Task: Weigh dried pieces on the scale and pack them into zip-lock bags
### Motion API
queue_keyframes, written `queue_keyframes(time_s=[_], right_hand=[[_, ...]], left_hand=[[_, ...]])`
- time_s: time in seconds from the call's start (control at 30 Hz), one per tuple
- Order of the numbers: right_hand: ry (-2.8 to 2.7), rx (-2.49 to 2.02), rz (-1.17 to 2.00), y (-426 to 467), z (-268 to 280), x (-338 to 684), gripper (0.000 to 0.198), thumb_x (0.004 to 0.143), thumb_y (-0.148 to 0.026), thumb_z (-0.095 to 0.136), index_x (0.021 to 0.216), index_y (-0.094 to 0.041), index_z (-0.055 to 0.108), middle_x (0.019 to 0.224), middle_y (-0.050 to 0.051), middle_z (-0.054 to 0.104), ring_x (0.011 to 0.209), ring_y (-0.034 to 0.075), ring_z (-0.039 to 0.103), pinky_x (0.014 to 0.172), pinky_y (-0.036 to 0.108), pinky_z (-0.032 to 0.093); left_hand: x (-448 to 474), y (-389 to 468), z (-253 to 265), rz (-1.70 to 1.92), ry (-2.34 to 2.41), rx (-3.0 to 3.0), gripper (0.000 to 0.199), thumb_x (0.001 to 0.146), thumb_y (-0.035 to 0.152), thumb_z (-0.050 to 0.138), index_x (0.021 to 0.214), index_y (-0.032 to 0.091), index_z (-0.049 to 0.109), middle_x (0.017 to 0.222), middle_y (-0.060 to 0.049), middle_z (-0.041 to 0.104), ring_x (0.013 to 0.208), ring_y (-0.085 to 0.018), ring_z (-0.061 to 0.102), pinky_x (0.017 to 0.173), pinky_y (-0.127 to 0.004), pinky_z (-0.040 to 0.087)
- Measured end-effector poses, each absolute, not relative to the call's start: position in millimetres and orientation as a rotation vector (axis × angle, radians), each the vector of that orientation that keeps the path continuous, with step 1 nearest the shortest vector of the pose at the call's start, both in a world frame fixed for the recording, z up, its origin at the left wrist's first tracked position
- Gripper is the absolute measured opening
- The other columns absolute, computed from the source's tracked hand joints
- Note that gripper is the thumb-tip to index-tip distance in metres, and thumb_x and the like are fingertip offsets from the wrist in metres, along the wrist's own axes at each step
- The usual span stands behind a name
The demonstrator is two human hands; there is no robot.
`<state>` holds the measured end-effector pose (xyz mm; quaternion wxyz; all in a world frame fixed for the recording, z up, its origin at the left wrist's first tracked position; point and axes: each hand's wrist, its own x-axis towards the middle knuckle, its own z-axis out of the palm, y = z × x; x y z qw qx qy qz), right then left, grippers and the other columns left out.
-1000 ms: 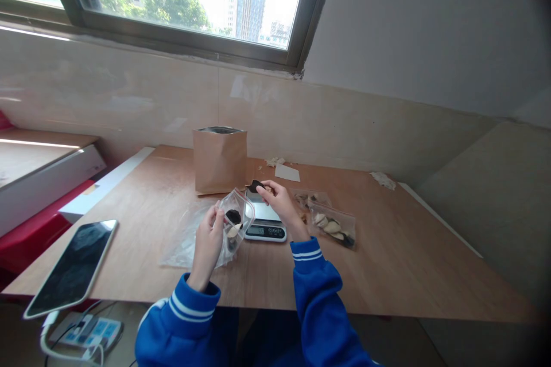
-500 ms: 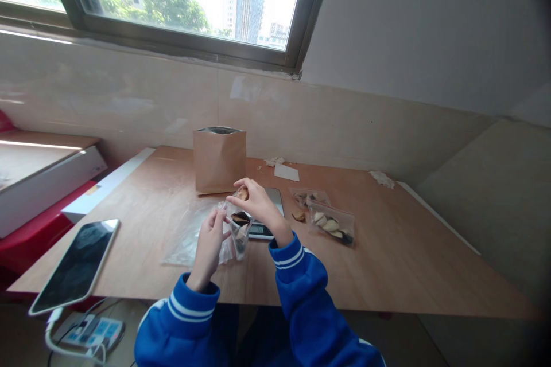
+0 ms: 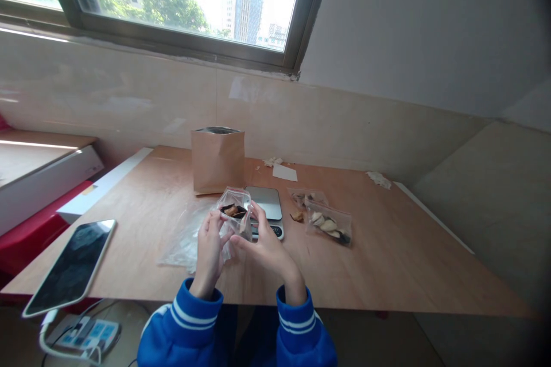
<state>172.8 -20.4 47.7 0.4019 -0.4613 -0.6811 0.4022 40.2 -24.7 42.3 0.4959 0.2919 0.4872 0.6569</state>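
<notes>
My left hand (image 3: 209, 248) grips the left side of a small clear zip bag (image 3: 243, 199) near its open top. Dark and tan dried slices (image 3: 233, 211) lie inside it. Around the bag's right side curves my right hand (image 3: 275, 252), thumb in front and fingers behind, touching the plastic. Just beyond, a kitchen scale (image 3: 267, 202) sits with its plate bare, its display partly covered by my right hand. Several flat clear bags (image 3: 183, 243) are spread under and left of my left hand.
A brown paper pouch (image 3: 217, 161) stands open behind the hands. To the right lie two filled zip bags, one nearer (image 3: 329, 225) and one farther (image 3: 301, 197), beside a loose dried slice (image 3: 297, 216). A tablet (image 3: 71, 266) rests at the left edge, cable attached.
My right hand has let go of a tan slice in the bag and moved down to the bag's right side. The bag's mouth has opened wider, and the scale shows more.
</notes>
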Motion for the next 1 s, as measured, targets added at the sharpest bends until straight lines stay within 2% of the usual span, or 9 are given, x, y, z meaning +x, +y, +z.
queue_keyframes(time_s=[0.13, 0.2, 0.27, 0.37, 0.5, 0.57, 0.67, 0.83, 1.0], right_hand=[[-1.463, -1.075, 0.965, -29, 38, 164, 0.045, 0.094, -0.047, 0.046, 0.131, -0.023, 0.056, 0.135, 0.007, 0.058, 0.129, 0.023, 0.050, 0.111, 0.040, 0.036], [-1.351, -1.051, 0.917, -30, 39, 169, 0.042, 0.094, -0.047, 0.045, 0.121, -0.021, 0.064, 0.126, 0.007, 0.064, 0.123, 0.024, 0.055, 0.109, 0.040, 0.039], [-1.220, -1.067, 0.887, -33, 38, 179, 0.040, 0.092, -0.048, 0.051, 0.110, -0.019, 0.070, 0.116, 0.008, 0.070, 0.115, 0.026, 0.062, 0.103, 0.041, 0.045], [-1.086, -1.083, 0.917, -36, 34, 197, 0.035, 0.084, -0.049, 0.062, 0.095, -0.018, 0.075, 0.098, 0.009, 0.075, 0.097, 0.027, 0.070, 0.092, 0.041, 0.053], [-1.100, -1.105, 0.960, -40, 27, 211, 0.033, 0.078, -0.050, 0.069, 0.085, -0.019, 0.077, 0.087, 0.008, 0.077, 0.086, 0.026, 0.072, 0.085, 0.040, 0.056], [-1.122, -1.127, 0.904, -41, 24, 214, 0.035, 0.080, -0.052, 0.066, 0.083, -0.019, 0.077, 0.087, 0.008, 0.077, 0.085, 0.026, 0.072, 0.084, 0.039, 0.056], [-1.195, -1.146, 0.853, -43, 19, 214, 0.042, 0.087, -0.055, 0.056, 0.088, -0.019, 0.076, 0.090, 0.009, 0.076, 0.086, 0.025, 0.071, 0.084, 0.038, 0.055], [-1.276, -1.193, 0.762, -46, 16, 208, 0.054, 0.093, -0.059, 0.040, 0.105, -0.018, 0.073, 0.108, 0.013, 0.072, 0.104, 0.028, 0.067, 0.092, 0.040, 0.051], [-1.413, -1.176, 0.650, -51, 29, 189, 0.053, 0.098, -0.052, 0.029, 0.120, -0.020, 0.066, 0.124, 0.011, 0.065, 0.121, 0.025, 0.058, 0.104, 0.041, 0.043]], left_hand=[[57, -37, 35, 1.556, 1.171, 1.100, 0.039, 0.092, 0.051, 0.036, 0.108, 0.022, 0.057, 0.129, -0.010, 0.055, 0.128, -0.025, 0.047, 0.104, -0.045, 0.041], [60, -41, 31, 1.560, 1.181, 1.246, 0.041, 0.095, 0.049, 0.035, 0.126, 0.025, 0.048, 0.140, -0.009, 0.046, 0.134, -0.023, 0.040, 0.112, -0.046, 0.031], [57, -41, 27, 1.561, 1.234, 1.340, 0.044, 0.094, 0.047, 0.042, 0.132, 0.025, 0.043, 0.146, -0.010, 0.040, 0.138, -0.024, 0.035, 0.114, -0.046, 0.027], [48, -34, 20, 1.535, 1.267, 1.353, 0.049, 0.089, 0.047, 0.053, 0.132, 0.023, 0.046, 0.145, -0.011, 0.043, 0.136, -0.026, 0.037, 0.112, -0.046, 0.030], [42, -27, 10, 1.414, 1.087, 1.202, 0.043, 0.085, 0.050, 0.057, 0.112, 0.018, 0.064, 0.117, -0.011, 0.065, 0.113, -0.026, 0.059, 0.098, -0.040, 0.044], [42, -28, 4, 1.409, 1.054, 1.108, 0.039, 0.084, 0.050, 0.059, 0.098, 0.015, 0.070, 0.102, -0.010, 0.071, 0.100, -0.025, 0.064, 0.091, -0.037, 0.048], [41, -29, -4, 1.548, 1.093, 1.009, 0.036, 0.081, 0.049, 0.064, 0.090, 0.015, 0.074, 0.092, -0.007, 0.073, 0.095, -0.023, 0.065, 0.089, -0.034, 0.048], [39, -29, -4, 1.723, 1.174, 1.029, 0.027, 0.081, 0.043, 0.066, 0.090, 0.019, 0.075, 0.099, -0.006, 0.074, 0.103, -0.023, 0.064, 0.096, -0.036, 0.046], [48, -39, 4, 1.605, 1.074, 1.497, 0.019, 0.084, 0.035, 0.063, 0.093, 0.024, 0.077, 0.112, -0.006, 0.070, 0.109, -0.024, 0.062, 0.098, -0.039, 0.045]])
